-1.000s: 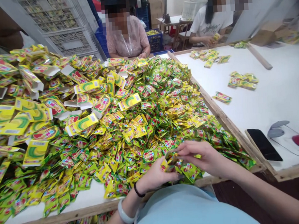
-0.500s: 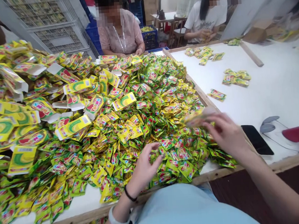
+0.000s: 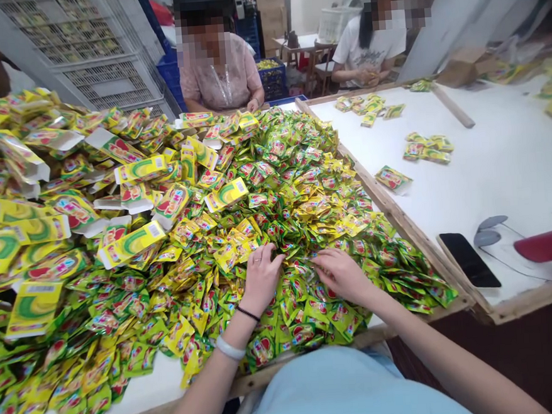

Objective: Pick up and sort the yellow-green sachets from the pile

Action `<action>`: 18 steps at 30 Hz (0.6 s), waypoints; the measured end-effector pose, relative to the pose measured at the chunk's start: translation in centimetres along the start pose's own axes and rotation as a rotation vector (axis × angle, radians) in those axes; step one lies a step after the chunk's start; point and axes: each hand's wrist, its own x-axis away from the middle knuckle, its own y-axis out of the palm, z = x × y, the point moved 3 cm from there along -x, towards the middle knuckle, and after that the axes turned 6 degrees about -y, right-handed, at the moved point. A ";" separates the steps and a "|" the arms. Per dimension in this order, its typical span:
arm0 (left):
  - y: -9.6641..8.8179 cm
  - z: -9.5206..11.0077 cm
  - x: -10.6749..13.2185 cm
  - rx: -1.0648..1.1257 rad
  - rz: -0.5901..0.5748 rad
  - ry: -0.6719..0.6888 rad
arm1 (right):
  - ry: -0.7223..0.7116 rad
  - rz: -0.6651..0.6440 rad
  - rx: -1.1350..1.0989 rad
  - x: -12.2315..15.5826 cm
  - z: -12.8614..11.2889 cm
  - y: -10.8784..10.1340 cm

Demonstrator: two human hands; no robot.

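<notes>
A big heap of small green-and-yellow sachets (image 3: 298,186) covers the white table in front of me. My left hand (image 3: 261,276), with a bracelet and a black band at the wrist, lies palm down on the heap with fingers stretched forward among the sachets. My right hand (image 3: 341,275) rests beside it, palm down, fingers pointing left and touching sachets. Neither hand has closed round anything. Yellow printed cartons (image 3: 131,242), some open-ended, lie piled on the left part of the heap.
A wooden rail (image 3: 400,218) divides my table from a white table (image 3: 503,153) on the right, which carries small sachet stacks (image 3: 392,178), a black phone (image 3: 469,260), grey discs (image 3: 488,230) and a red object (image 3: 547,243). Two people (image 3: 217,72) (image 3: 369,49) sit opposite. Grey crates (image 3: 95,55) stand behind.
A second ago both hands held a bundle of sachets near the table edge. The right hand carried it off to the right, then came back without it; both hands now lie on the heap.
</notes>
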 end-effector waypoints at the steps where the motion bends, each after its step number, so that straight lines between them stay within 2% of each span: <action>1: -0.2 -0.2 -0.3 0.016 0.015 -0.002 | 0.024 0.024 -0.016 0.2 0.2 -0.8; 3: -1.2 -0.4 -0.7 0.115 0.052 -0.032 | 0.083 0.068 -0.094 0.6 0.4 -2.4; 5: -2.5 -0.4 -0.8 0.321 0.079 -0.116 | 0.142 0.126 -0.265 0.9 0.3 -3.8; 8: -3.6 0.0 -0.5 0.741 0.083 -0.363 | 0.235 0.216 -0.646 0.7 -0.7 -4.7; 11: -3.2 1.2 0.3 1.101 0.147 -0.617 | 0.384 0.290 -1.048 -0.2 -2.5 -3.5; 13: -2.4 2.5 0.8 1.281 0.202 -0.716 | 0.454 0.359 -1.255 -1.0 -4.0 -2.0; 15: -1.7 4.0 1.4 1.440 0.236 -0.792 | 0.462 0.437 -1.343 -1.7 -5.3 -0.6; 18: -0.9 5.6 2.1 1.699 0.243 -0.891 | 0.449 0.530 -1.323 -2.2 -6.3 0.7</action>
